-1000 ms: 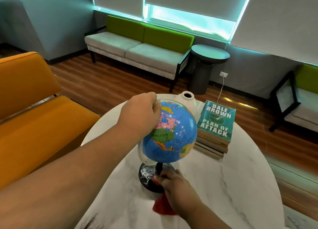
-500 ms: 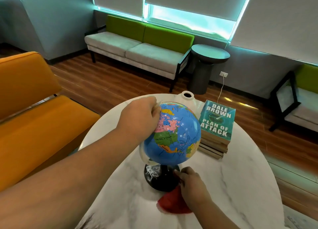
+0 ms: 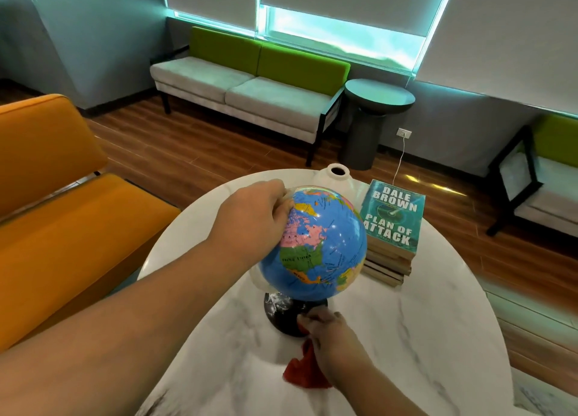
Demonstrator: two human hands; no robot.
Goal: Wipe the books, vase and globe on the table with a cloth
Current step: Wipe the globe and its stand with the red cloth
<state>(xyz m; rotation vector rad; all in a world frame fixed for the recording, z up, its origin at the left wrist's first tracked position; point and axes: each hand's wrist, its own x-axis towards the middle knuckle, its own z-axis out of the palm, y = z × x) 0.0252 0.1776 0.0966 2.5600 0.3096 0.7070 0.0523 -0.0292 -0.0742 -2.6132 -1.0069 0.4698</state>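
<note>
My right hand (image 3: pixel 331 337), fingers bunched round the red cloth (image 3: pixel 305 372), has swung back from the side of the black base (image 3: pixel 281 315) to its front, so I judge the base rub is ongoing. My left hand (image 3: pixel 259 215) keeps gripping the globe (image 3: pixel 316 246) at its top, mid-tabletop (image 3: pixel 422 321). Beyond it, the books (image 3: pixel 391 228) and vase (image 3: pixel 334 177) are probably next.

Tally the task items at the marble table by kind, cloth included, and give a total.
globe: 1
vase: 1
red cloth: 1
stack of books: 1 (number of volumes in it unclear)
Total: 4
</note>
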